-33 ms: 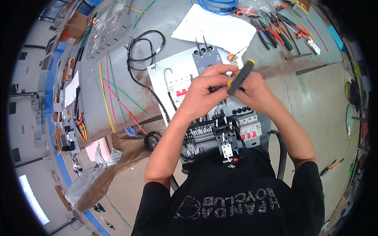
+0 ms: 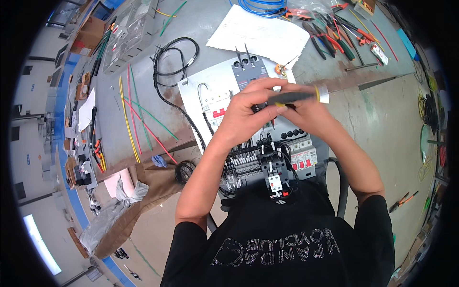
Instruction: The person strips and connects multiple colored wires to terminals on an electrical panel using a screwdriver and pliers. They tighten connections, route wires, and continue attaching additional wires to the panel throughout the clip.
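Both my hands meet over the upper middle of a white mounting plate (image 2: 190, 91) fitted with electrical parts. A screwdriver (image 2: 292, 98) with a black and yellow handle, smeared by motion, crosses above my right hand (image 2: 311, 117), whose curled fingers grip it; its tip is hidden. My left hand (image 2: 236, 117) has thumb and fingers brought together beside the handle, and whatever they pinch is covered. Beyond the hands sits a grey circuit breaker (image 2: 249, 71) with black leads standing up. Nearer me are a terminal strip (image 2: 249, 169), small red-switched breakers (image 2: 302, 161) and a white-fronted relay (image 2: 275, 182).
Black cable (image 2: 178, 48) loops left of the plate, near loose coloured wires (image 2: 129, 115). White paper sheets (image 2: 258, 33) lie behind it. Several pliers (image 2: 330, 40) are heaped at the back right. The bench edge (image 2: 344, 86) runs right of my hands.
The screwdriver handle has swung from a steep slant to nearly level, its yellow end now further right and lower. My right hand has turned slightly; my left stays almost in place.
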